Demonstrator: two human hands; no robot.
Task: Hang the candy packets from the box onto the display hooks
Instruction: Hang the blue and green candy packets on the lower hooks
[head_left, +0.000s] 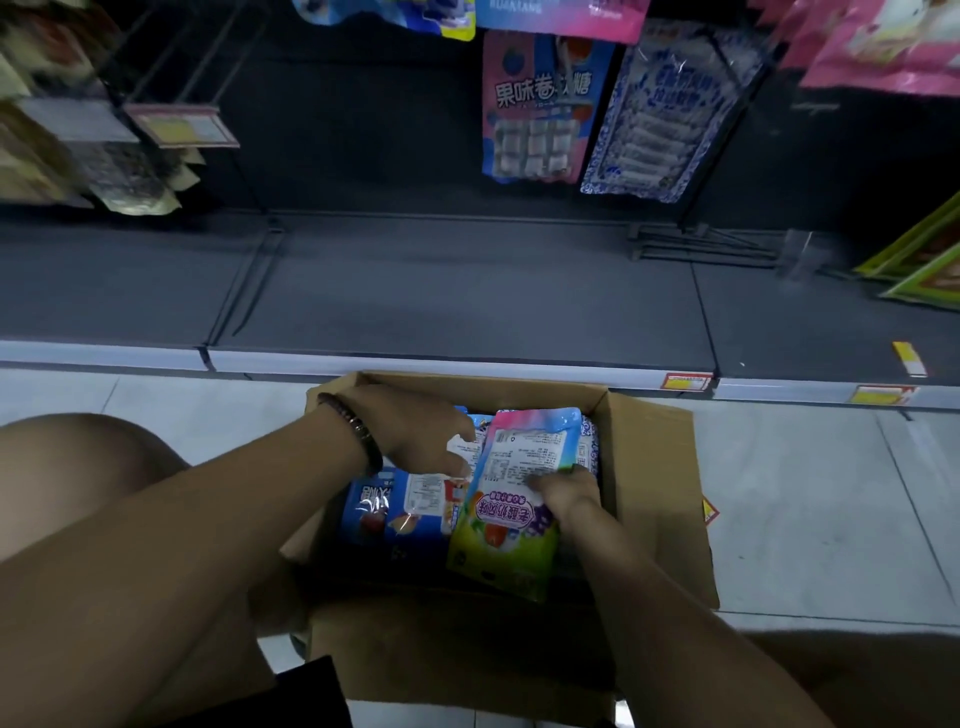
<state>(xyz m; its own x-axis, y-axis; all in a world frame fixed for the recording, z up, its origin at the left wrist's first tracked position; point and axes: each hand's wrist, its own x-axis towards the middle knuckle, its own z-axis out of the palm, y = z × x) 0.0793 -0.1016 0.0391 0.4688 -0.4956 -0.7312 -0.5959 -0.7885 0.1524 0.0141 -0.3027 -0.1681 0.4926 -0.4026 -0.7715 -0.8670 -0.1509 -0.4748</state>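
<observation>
An open cardboard box (654, 467) sits on the floor in front of me with candy packets inside. My right hand (569, 491) grips a pink, blue and green packet (514, 519) by its right edge, tilted above the others. My left hand (415, 431), a bead bracelet on its wrist, reaches into the box and its fingers touch the packets next to the lifted one; whether it holds one I cannot tell. A blue packet (389, 506) lies flat in the box. Above, a pink and blue packet (537, 109) and a blue-patterned white packet (660, 119) hang on display hooks.
A dark low shelf (441, 296) runs across behind the box, with price tags along its edge. Bare wire hooks (171, 67) stick out at upper left beside hanging brown packets. Pink packets (883, 47) hang upper right; green boxes (924, 260) stand at the right. My knee (88, 467) is left.
</observation>
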